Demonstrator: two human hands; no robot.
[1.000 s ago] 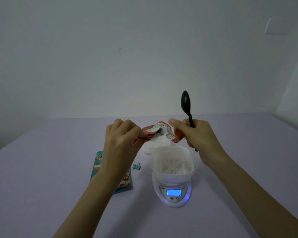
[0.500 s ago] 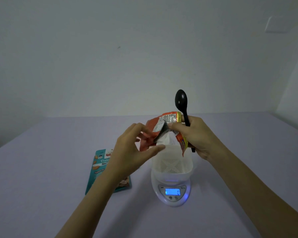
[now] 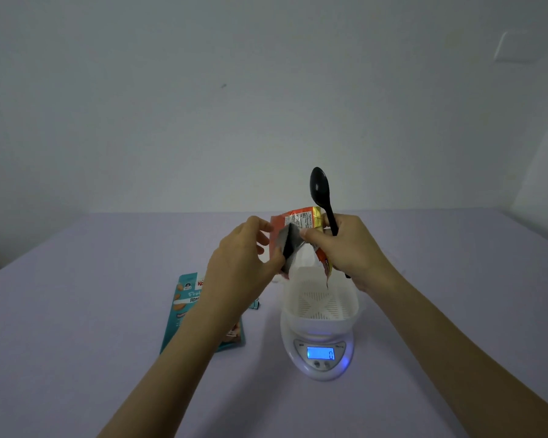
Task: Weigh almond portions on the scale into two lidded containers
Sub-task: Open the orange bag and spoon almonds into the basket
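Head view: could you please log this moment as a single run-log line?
left hand pinches orange pouch | right hand holds same pouch plus black spoon | white container on scale, empty | display 0

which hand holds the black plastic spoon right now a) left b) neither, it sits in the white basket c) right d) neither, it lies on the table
c: the right hand grips the black plastic spoon, bowl up, along with the orange foil pouch that the left hand pinches at its mouth.

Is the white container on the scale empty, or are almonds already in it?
Empty. The container shows a bare perforated floor, nothing lying on it, and the lit display of the scale reads 0.
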